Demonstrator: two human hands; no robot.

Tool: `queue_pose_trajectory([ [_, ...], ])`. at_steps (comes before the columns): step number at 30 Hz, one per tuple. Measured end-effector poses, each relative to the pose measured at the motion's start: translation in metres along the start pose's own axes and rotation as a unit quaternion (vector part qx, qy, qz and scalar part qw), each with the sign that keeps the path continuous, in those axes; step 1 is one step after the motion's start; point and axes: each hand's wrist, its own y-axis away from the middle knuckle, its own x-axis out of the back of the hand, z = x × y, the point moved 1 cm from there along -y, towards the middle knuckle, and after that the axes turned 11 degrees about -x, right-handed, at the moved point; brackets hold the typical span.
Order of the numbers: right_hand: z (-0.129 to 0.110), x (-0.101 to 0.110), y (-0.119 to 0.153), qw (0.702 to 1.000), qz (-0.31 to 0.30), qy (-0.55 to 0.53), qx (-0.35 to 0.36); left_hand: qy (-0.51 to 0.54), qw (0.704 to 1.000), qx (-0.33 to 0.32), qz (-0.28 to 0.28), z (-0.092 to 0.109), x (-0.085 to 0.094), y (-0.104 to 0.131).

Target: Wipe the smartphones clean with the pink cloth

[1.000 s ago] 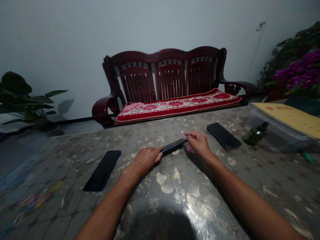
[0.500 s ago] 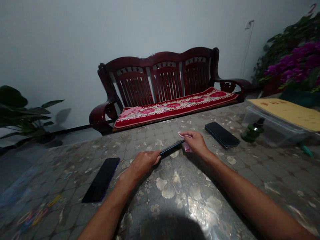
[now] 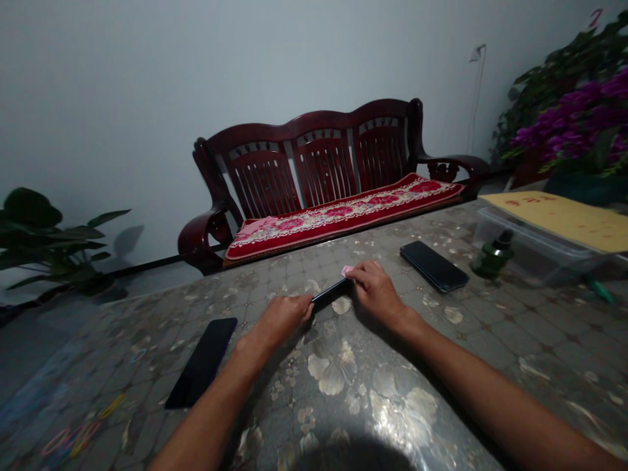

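A dark phone [image 3: 330, 292], seen nearly edge-on, is held just above the patterned table. My left hand [image 3: 283, 318] is closed around its left end. At the other end my right hand [image 3: 377, 288] pinches a small pink cloth [image 3: 347, 269], pressed against the phone's edge; most of the cloth is hidden by the fingers. Another dark phone [image 3: 202, 363] lies flat to the left of my left forearm. To the right of my right hand rests a dark stack of what look like phones [image 3: 434, 265].
A green bottle [image 3: 492, 256] stands beside a clear plastic box [image 3: 532, 237] with a yellow sheet [image 3: 564, 214] on top. Coloured rubber bands [image 3: 73, 437] lie at the left front. Beyond the table is a wooden bench [image 3: 318, 163] with a red cushion [image 3: 343, 212].
My right hand has moved slightly left along the phone with the pink cloth, and less of the cloth shows now. My left hand keeps its grip. The view has shifted a little.
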Motion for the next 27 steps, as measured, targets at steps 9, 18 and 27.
queue_pose_trajectory([
  [9, -0.002, -0.001, 0.001, 0.995, -0.014, 0.094, 0.039, 0.004, 1.0, -0.009, 0.011, -0.003, 0.0, 0.0],
  [18, 0.009, -0.004, -0.005, 0.998, 0.017, 0.049, -0.021, -0.003, 1.0, -0.009, 0.005, -0.005, 0.002, -0.001],
  [27, 0.044, -0.022, -0.012, 0.959, -0.03, -0.062, -0.275, 0.013, 1.0, -0.004, 0.024, -0.009, 0.001, -0.002],
])
